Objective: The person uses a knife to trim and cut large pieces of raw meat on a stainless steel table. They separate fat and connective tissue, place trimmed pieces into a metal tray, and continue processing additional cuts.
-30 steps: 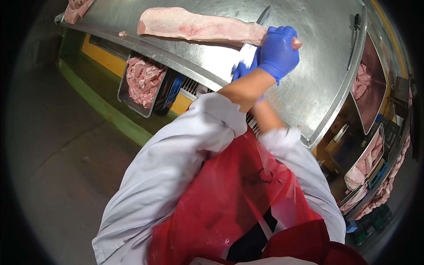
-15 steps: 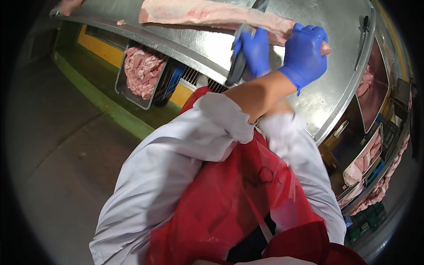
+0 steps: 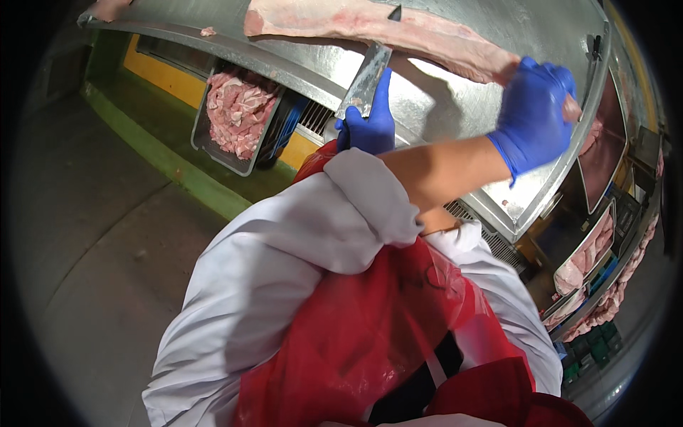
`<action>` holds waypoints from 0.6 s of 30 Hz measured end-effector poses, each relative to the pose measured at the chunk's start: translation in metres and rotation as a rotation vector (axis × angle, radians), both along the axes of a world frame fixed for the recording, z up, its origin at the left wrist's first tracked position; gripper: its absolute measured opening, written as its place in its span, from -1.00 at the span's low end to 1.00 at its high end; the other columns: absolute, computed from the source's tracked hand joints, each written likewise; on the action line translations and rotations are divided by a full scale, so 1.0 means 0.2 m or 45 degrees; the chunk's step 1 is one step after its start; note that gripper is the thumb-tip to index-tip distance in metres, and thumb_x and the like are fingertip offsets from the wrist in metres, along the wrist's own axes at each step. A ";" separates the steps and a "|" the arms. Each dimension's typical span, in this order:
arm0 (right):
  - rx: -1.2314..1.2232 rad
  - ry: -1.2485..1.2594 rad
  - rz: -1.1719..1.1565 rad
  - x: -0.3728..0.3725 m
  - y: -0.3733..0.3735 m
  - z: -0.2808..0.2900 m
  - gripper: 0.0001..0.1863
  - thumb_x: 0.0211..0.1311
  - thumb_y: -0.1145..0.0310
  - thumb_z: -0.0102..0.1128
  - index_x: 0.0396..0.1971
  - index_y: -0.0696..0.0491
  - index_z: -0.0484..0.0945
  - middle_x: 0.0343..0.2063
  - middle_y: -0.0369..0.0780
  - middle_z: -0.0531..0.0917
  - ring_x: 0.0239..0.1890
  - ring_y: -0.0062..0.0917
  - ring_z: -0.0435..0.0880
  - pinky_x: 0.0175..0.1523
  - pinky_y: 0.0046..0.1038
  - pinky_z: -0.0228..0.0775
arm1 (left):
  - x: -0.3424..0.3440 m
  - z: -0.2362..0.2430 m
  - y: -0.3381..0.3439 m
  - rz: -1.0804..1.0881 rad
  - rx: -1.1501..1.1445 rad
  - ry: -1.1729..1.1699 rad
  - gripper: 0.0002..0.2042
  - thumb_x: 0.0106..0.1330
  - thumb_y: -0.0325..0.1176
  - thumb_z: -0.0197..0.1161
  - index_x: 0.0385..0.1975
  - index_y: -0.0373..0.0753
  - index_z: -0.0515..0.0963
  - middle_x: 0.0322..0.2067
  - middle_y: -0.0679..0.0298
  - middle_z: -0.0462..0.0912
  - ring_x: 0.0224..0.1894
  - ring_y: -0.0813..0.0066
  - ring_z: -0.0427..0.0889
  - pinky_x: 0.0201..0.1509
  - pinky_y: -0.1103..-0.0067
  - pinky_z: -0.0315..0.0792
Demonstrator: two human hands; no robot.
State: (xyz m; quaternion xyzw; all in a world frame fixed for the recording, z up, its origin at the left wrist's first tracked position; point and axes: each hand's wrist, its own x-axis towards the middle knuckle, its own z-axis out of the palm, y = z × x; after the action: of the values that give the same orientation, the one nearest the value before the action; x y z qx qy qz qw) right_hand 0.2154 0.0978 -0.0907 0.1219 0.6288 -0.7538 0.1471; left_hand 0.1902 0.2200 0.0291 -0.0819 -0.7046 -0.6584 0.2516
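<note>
A long pale pink slab of meat (image 3: 370,25) lies across the steel table (image 3: 462,78). My left hand (image 3: 537,117), in a blue glove, reaches across my body and grips the slab's right end. My right hand (image 3: 366,124), also blue-gloved, is shut on the handle of a broad knife (image 3: 366,75) at the table's near edge. The blade points up into the slab, and a dark tip shows on the slab's far side. My right forearm is mostly hidden behind the left one. White sleeves and a red apron (image 3: 370,334) fill the lower picture.
A metal tray of cut meat pieces (image 3: 235,114) sits below the table's front edge, beside a yellow panel and a green kerb (image 3: 178,171). More trays of meat (image 3: 590,249) stand at the right. Grey floor lies to the left. A small scrap (image 3: 208,31) rests on the table.
My left hand has slid right along the slab to its end. My right hand with the knife has moved left and lower, so the two hands are now apart.
</note>
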 end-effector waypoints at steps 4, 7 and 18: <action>-0.139 -0.257 0.126 -0.33 -0.04 -0.05 -0.79 0.26 0.47 -0.05 -0.11 0.08 0.31 -0.61 -0.20 0.53 -0.64 -0.42 0.52 -0.55 -0.30 0.47 | 0.08 0.05 0.00 -0.062 0.034 -0.019 -0.87 -0.01 -0.47 0.27 -0.48 -0.23 0.47 -0.51 0.08 0.57 -0.38 0.02 0.53 -0.21 0.26 0.35; -0.009 0.086 -0.006 0.01 -0.23 -0.02 -0.30 0.28 0.46 -0.04 0.45 -0.04 0.10 -0.61 -0.19 0.54 -0.58 -0.42 0.59 -0.47 -0.27 0.53 | 0.05 0.12 -0.07 -0.098 0.103 0.007 -0.85 0.00 -0.45 0.28 -0.45 -0.25 0.47 -0.50 0.09 0.57 -0.38 0.03 0.52 -0.18 0.27 0.34; 0.220 0.421 -0.161 0.07 -0.54 -0.05 -0.58 0.25 0.52 -0.02 0.13 0.12 0.26 -0.39 -0.09 0.63 -0.57 -0.48 0.58 -0.46 -0.40 0.49 | 0.15 0.36 -0.17 -0.195 0.441 -0.015 -0.86 -0.04 -0.53 0.24 -0.49 -0.25 0.42 -0.48 0.14 0.51 -0.34 0.05 0.49 -0.15 0.26 0.31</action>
State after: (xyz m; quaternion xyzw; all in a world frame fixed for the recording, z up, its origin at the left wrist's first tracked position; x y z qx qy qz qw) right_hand 0.2297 -0.0095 -0.1008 0.0479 0.6977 -0.7146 -0.0168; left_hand 0.2193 0.1865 0.1017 -0.0869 -0.5738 -0.7876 0.2071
